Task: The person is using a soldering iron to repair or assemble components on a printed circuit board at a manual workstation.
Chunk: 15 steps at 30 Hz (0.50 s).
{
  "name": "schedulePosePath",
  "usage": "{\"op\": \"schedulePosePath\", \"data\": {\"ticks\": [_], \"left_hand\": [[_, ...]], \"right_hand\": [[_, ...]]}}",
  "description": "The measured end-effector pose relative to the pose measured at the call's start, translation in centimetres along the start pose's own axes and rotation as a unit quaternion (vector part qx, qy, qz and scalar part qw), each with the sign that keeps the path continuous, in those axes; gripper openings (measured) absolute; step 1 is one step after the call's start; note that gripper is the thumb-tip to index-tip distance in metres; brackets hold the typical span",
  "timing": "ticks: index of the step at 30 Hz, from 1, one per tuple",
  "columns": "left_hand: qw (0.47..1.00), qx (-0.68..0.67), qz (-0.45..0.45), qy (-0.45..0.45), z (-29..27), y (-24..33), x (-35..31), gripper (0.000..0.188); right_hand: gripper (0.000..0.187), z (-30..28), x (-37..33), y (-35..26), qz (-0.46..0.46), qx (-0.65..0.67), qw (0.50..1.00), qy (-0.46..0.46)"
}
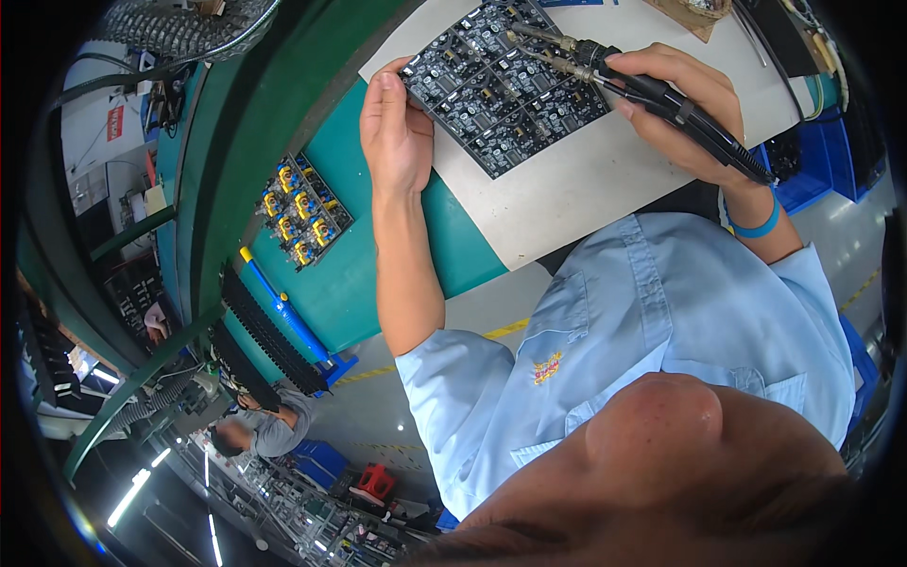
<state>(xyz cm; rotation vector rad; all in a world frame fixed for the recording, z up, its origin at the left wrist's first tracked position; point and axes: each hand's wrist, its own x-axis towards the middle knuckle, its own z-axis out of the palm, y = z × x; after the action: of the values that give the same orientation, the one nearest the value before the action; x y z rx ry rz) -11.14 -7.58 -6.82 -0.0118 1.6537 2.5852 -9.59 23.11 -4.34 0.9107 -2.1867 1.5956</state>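
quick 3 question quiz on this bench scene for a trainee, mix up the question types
1. True or false: the left hand rests on the edge of the black circuit board panel.
2. Which tool does the right hand hold? A) a screwdriver B) a pair of black-handled soldering irons C) pliers
3. Fill in: the smaller board with yellow and blue parts lies on the ____ bench surface.

Key: 1 true; 2 B; 3 green
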Motion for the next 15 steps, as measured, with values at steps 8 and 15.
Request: {"op": "schedulePosePath", "data": {"ticks": [8,15], "left_hand": [[1.0,0.005,0.002,-0.005,0.21,0.01,0.15,0.033],[1.0,0.005,0.002,-0.005,0.37,0.19,0.03,0.034]], "right_hand": [[0.04,-0.66,0.28,-0.05,-0.002,-0.003,1.0,-0.017],[0.042,-0.84,0.45,-0.63,0.001,-0.004,1.0,-0.014]]}}
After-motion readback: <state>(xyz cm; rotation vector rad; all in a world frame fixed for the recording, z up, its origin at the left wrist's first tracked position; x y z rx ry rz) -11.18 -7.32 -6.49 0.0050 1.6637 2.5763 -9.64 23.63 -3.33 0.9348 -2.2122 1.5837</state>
